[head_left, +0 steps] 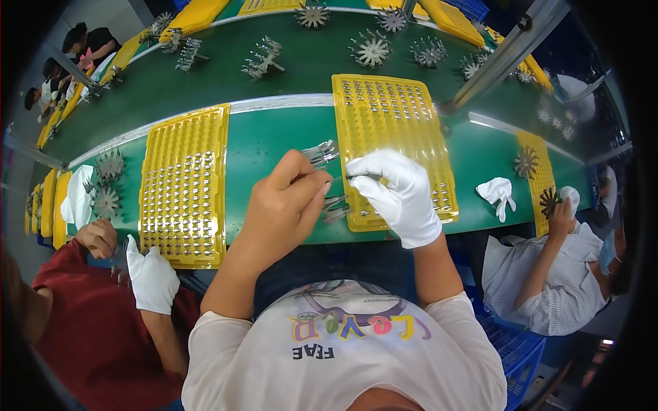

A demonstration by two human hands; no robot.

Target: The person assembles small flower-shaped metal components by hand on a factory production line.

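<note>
My bare left hand [284, 202] is closed in a pinch, its fingertips at a thin metal piece [336, 179]. Facing it, my right hand [397, 192] in a white glove pinches a small dark metal part [358, 177]; the two sets of fingertips almost meet. Silvery metal clips [321, 152] stick out above and below my left fingers, and my hand hides how they join. Under and beyond my right hand lies a yellow plastic tray [391, 130], with small metal parts in rows at its far end and more near its right corner.
Another yellow tray [185, 185] full of small parts lies to the left, beside a co-worker's gloved hand [152, 277]. Spoked metal racks [371, 49] stand on the green belt beyond. A white glove [497, 195] lies right. A metal post [504, 58] rises at far right.
</note>
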